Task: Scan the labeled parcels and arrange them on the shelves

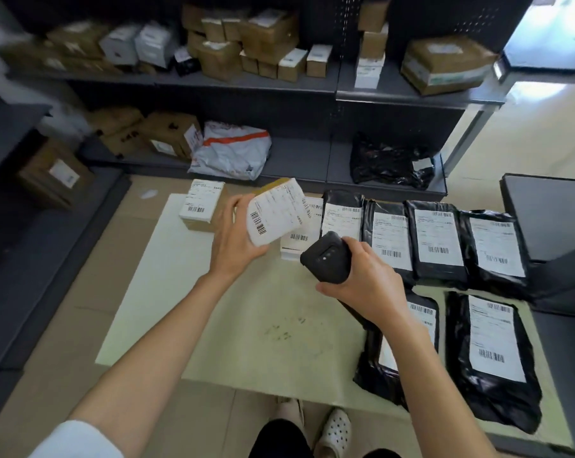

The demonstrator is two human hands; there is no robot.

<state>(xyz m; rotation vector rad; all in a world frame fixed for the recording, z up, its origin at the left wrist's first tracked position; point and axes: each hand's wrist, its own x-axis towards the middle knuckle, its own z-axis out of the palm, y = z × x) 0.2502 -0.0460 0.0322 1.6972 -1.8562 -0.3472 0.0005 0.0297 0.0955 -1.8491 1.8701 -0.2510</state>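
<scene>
Leftmost, small labeled box (201,206) sits on floor sheet (187,292). Left hand (234,241) grips tilted labeled parcel (276,213) above sheet, barcode up. Right hand (362,279) clasps black scanner (327,257) just beside it. Black mailers (438,242) lie in rows at right.

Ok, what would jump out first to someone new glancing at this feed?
The left hand holding up a labeled small box at center, with the right hand aiming a black scanner at it. Next, the black mailer bags lined up on the right.
</scene>
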